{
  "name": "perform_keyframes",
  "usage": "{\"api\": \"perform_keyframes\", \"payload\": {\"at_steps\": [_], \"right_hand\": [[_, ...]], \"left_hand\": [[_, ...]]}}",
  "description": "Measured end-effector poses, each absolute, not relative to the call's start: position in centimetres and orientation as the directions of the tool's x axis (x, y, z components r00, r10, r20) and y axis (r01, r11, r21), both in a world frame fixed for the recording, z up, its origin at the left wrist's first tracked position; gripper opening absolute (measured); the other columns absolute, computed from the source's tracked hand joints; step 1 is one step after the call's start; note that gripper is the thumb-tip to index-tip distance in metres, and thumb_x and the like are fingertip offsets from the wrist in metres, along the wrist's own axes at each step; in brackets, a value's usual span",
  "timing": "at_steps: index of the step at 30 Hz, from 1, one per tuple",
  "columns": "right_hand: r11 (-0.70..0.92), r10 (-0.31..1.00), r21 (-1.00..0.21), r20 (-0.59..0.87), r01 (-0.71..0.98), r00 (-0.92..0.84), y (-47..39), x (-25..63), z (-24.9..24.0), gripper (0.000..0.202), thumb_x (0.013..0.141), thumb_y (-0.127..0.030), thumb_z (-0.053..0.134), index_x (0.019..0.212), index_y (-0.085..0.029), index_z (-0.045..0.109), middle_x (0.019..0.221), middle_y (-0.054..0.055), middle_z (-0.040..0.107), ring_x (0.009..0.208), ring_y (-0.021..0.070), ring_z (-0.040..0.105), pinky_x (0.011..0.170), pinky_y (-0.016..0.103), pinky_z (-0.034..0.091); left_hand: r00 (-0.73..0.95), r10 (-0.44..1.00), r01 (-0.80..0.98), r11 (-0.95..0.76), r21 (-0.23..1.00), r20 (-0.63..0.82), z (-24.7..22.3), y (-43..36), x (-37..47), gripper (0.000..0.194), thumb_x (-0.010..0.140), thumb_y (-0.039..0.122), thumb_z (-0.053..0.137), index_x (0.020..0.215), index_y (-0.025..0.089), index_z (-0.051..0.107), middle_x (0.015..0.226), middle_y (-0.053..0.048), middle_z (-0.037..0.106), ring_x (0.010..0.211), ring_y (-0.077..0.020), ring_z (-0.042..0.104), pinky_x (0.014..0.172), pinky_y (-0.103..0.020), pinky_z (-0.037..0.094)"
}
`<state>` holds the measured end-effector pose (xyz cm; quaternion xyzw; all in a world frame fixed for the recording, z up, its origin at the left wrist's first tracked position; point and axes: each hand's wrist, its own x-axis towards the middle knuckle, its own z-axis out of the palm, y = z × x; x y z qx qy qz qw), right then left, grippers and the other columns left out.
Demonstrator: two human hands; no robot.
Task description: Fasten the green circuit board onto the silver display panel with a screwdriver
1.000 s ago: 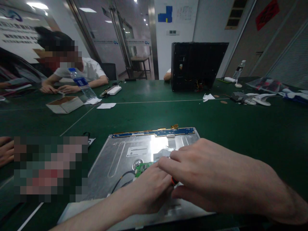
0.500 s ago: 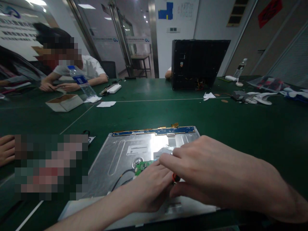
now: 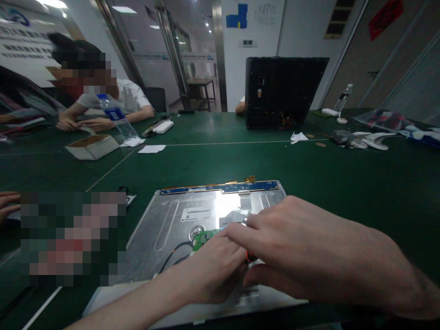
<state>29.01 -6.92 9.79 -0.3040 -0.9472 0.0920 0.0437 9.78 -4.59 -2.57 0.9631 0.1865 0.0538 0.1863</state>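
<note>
A silver metal-backed display panel (image 3: pixel 170 215) lies flat in front of me, with a blue circuit strip (image 3: pixel 220 187) along its far edge. On its middle sits a green circuit board (image 3: pixel 203 238), partly covered by my left hand (image 3: pixel 218 266). The left fingers are bent down together at the board, their tips hidden under my right hand (image 3: pixel 292 247). My right hand is closed around a red-and-black handled tool (image 3: pixel 250 256), mostly covered by the fingers. A dark cable (image 3: pixel 172 254) curves from the board toward the near left.
Across the green table stand a black monitor-like casing (image 3: pixel 285 91), a white open box (image 3: pixel 92 146) and a water bottle (image 3: pixel 118 117). A person (image 3: pixel 117 98) sits at the far left. Another person's hand (image 3: pixel 8 206) shows at the left edge. Cables and white parts (image 3: pixel 364 139) lie right.
My right hand has shifted very slightly, and less of the red-and-black tool shows. The other person's hand at the left edge has moved a little. The panel stays put.
</note>
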Motion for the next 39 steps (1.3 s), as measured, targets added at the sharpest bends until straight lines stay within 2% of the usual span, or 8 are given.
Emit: {"api": "perform_keyframes", "payload": {"at_steps": [5, 11, 19, 23, 27, 30, 33, 39], "right_hand": [[0.793, 0.596, -0.177, 0.024, 0.583, -0.803, -6.77, 28.93, 9.73, 0.012, 0.091, -0.026, 0.054, 0.101, -0.020, 0.056, 0.075, 0.000, 0.065, 0.059, 0.0148, 0.057, 0.048, 0.029, 0.029], [0.813, 0.565, -0.199, 0.042, 0.547, -0.824, -7.07, 28.98, 9.71, 0.021, 0.083, -0.020, 0.058, 0.102, -0.019, 0.050, 0.082, 0.001, 0.065, 0.066, 0.0160, 0.059, 0.049, 0.030, 0.032], [0.814, 0.564, -0.176, 0.016, 0.553, -0.825, -6.79, 29.00, 9.72, 0.016, 0.090, -0.025, 0.056, 0.104, -0.019, 0.053, 0.081, 0.000, 0.066, 0.063, 0.0154, 0.057, 0.050, 0.029, 0.031], [0.826, 0.542, -0.194, 0.018, 0.528, -0.840, -6.94, 29.03, 9.92, 0.021, 0.084, -0.020, 0.059, 0.103, -0.019, 0.050, 0.084, 0.001, 0.065, 0.065, 0.0153, 0.057, 0.052, 0.028, 0.034], [0.809, 0.566, -0.205, 0.020, 0.551, -0.824, -6.93, 29.07, 9.84, 0.022, 0.086, -0.025, 0.060, 0.104, -0.019, 0.048, 0.083, 0.001, 0.065, 0.069, 0.0169, 0.060, 0.053, 0.029, 0.036], [0.797, 0.586, -0.197, 0.018, 0.572, -0.810, -6.75, 29.06, 9.65, 0.016, 0.090, -0.027, 0.057, 0.102, -0.019, 0.049, 0.081, 0.000, 0.065, 0.068, 0.0166, 0.061, 0.053, 0.028, 0.036], [0.794, 0.590, -0.188, 0.014, 0.578, -0.807, -6.66, 29.07, 9.54, 0.013, 0.091, -0.024, 0.054, 0.102, -0.019, 0.050, 0.080, 0.000, 0.065, 0.066, 0.0154, 0.060, 0.053, 0.028, 0.035], [0.820, 0.555, -0.179, 0.018, 0.544, -0.832, -6.86, 29.21, 9.77, 0.023, 0.083, -0.014, 0.056, 0.104, -0.019, 0.048, 0.082, 0.000, 0.064, 0.065, 0.0151, 0.057, 0.052, 0.028, 0.032]], "left_hand": [[0.935, 0.346, 0.293, -0.874, 0.387, 0.074, -2.80, -4.48, 9.46, 0.033, 0.075, 0.014, 0.052, 0.107, 0.020, 0.056, 0.117, -0.008, 0.065, 0.114, -0.0288, 0.056, 0.099, -0.042, 0.040], [0.923, 0.378, 0.332, -0.877, 0.348, 0.073, -2.69, -4.59, 9.49, 0.030, 0.075, 0.014, 0.050, 0.104, 0.018, 0.056, 0.110, -0.010, 0.067, 0.113, -0.0306, 0.056, 0.098, -0.042, 0.041], [0.934, 0.352, 0.308, -0.875, 0.374, 0.054, -2.61, -4.46, 9.49, 0.029, 0.075, 0.016, 0.052, 0.103, 0.020, 0.056, 0.110, -0.008, 0.066, 0.111, -0.0298, 0.057, 0.100, -0.043, 0.040], [0.932, 0.359, 0.315, -0.872, 0.374, 0.055, -2.47, -4.45, 9.44, 0.031, 0.074, 0.015, 0.051, 0.105, 0.018, 0.055, 0.109, -0.010, 0.066, 0.108, -0.0303, 0.058, 0.100, -0.044, 0.040], [0.940, 0.340, 0.299, -0.869, 0.394, 0.036, -2.41, -4.47, 9.41, 0.028, 0.073, 0.014, 0.051, 0.100, 0.020, 0.056, 0.107, -0.007, 0.067, 0.109, -0.0299, 0.058, 0.100, -0.043, 0.039], [0.950, 0.309, 0.261, -0.865, 0.429, 0.046, -2.70, -4.40, 9.28, 0.041, 0.072, 0.013, 0.053, 0.112, 0.022, 0.055, 0.119, -0.006, 0.064, 0.113, -0.0292, 0.056, 0.099, -0.043, 0.039], [0.945, 0.320, 0.262, -0.860, 0.438, 0.063, -3.11, -4.33, 9.17, 0.050, 0.071, 0.015, 0.055, 0.121, 0.019, 0.050, 0.124, -0.010, 0.061, 0.113, -0.0299, 0.056, 0.099, -0.044, 0.040], [0.933, 0.351, 0.290, -0.869, 0.400, 0.085, -3.00, -4.36, 9.30, 0.040, 0.072, 0.014, 0.054, 0.112, 0.016, 0.051, 0.116, -0.013, 0.064, 0.115, -0.0329, 0.055, 0.100, -0.047, 0.040]]}}
